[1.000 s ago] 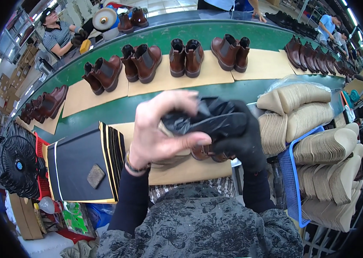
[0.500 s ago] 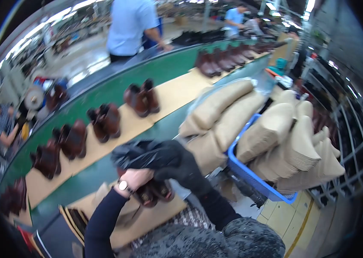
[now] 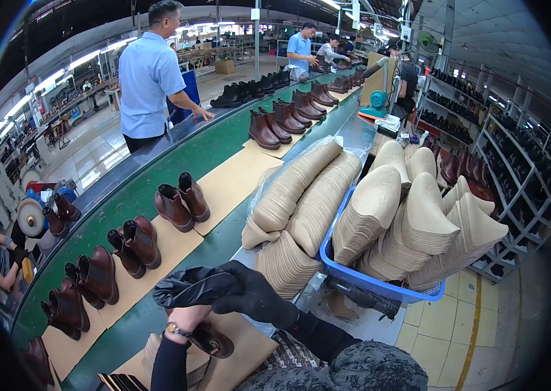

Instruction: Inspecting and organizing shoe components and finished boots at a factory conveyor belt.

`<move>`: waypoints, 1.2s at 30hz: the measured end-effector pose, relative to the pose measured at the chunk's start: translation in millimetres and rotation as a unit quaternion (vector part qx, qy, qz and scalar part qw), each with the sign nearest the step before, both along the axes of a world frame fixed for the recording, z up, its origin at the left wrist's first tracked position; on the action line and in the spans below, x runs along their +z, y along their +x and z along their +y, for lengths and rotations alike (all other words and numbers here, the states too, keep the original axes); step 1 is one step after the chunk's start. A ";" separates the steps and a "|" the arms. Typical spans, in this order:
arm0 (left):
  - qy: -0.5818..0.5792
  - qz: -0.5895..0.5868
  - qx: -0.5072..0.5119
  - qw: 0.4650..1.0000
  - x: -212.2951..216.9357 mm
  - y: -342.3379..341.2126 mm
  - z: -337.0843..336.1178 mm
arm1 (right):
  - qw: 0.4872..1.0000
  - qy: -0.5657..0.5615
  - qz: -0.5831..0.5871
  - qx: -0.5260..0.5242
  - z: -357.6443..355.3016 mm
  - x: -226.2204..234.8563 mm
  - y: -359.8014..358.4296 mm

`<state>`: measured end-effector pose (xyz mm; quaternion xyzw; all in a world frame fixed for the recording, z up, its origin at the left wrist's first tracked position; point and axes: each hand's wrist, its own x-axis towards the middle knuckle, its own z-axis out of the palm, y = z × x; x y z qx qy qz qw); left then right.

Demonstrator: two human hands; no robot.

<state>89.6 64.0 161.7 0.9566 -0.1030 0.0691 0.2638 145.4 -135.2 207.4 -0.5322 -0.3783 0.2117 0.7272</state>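
Note:
My right hand (image 3: 256, 298), in a black knitted glove, grips a crinkled black plastic piece (image 3: 187, 288) and reaches across above my left hand. My left hand (image 3: 189, 315), bare with a wristwatch (image 3: 176, 330), is under the plastic; its fingers are hidden. Just below and right of that wrist, a dark brown boot (image 3: 213, 340) shows partly, over tan paper (image 3: 249, 335). Whether my left hand touches the boot cannot be seen.
Pairs of brown ankle boots (image 3: 138, 241) stand on tan sheets along a green conveyor (image 3: 223, 153). To the right, stacked tan inserts (image 3: 301, 189) lie beside a blue basket (image 3: 386, 287) full of more. A person (image 3: 148, 85) in a light blue shirt stands across the conveyor.
My head view has tilted up, showing more of the room. Both hands sit lower and further left in view, and my left hand is now mostly covered by the plastic and the glove.

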 end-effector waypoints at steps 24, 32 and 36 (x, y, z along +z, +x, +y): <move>-0.022 -0.185 0.268 0.945 3.0 -78.4 0.9 | 0.980 -0.138 -0.129 -0.070 -7.3 -17.0 -66.5; -0.037 -0.224 0.296 0.928 -21.2 -85.8 -9.3 | 0.845 -0.225 -0.425 -0.233 -28.2 -33.9 -75.0; -0.061 -0.252 0.279 0.924 -17.3 -63.2 -10.4 | 0.785 -0.295 -0.497 -0.225 -40.2 -24.9 -83.8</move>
